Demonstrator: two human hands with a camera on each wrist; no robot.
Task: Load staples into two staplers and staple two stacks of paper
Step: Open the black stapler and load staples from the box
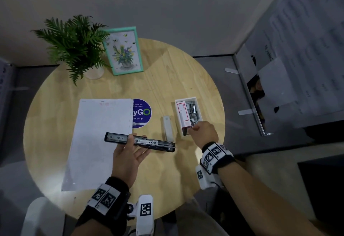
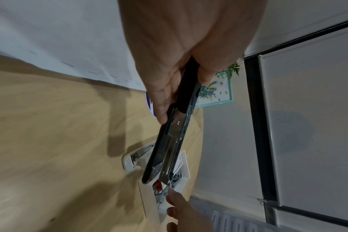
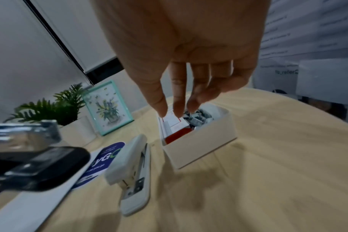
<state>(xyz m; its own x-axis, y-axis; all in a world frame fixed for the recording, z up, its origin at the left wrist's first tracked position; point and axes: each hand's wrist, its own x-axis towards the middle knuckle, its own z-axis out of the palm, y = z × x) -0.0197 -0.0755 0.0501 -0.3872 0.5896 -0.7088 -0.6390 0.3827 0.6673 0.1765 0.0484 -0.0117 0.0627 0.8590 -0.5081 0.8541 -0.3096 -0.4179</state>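
Note:
A black stapler (image 1: 141, 141) is swung open flat, its metal staple channel facing up. My left hand (image 1: 128, 153) holds it by the middle above the table, thumb and fingers (image 2: 161, 100) on either side of the black stapler (image 2: 169, 141). A white stapler (image 1: 168, 127) lies closed on the table beside a white box (image 1: 195, 98) of loose staples (image 1: 192, 111) and a red-and-white staple carton (image 1: 183, 114). My right hand (image 1: 202, 131) reaches down over the box's near end, its fingers (image 3: 177, 108) extended just above the staples (image 3: 199, 117) and holding nothing that shows. A white paper stack (image 1: 96, 142) lies at left.
The round wooden table (image 1: 167, 72) carries a potted fern (image 1: 74, 44) and a teal picture frame (image 1: 123, 50) at the back and a blue round sticker (image 1: 142, 112) at the centre. A grey panel with papers (image 1: 297, 68) stands to the right.

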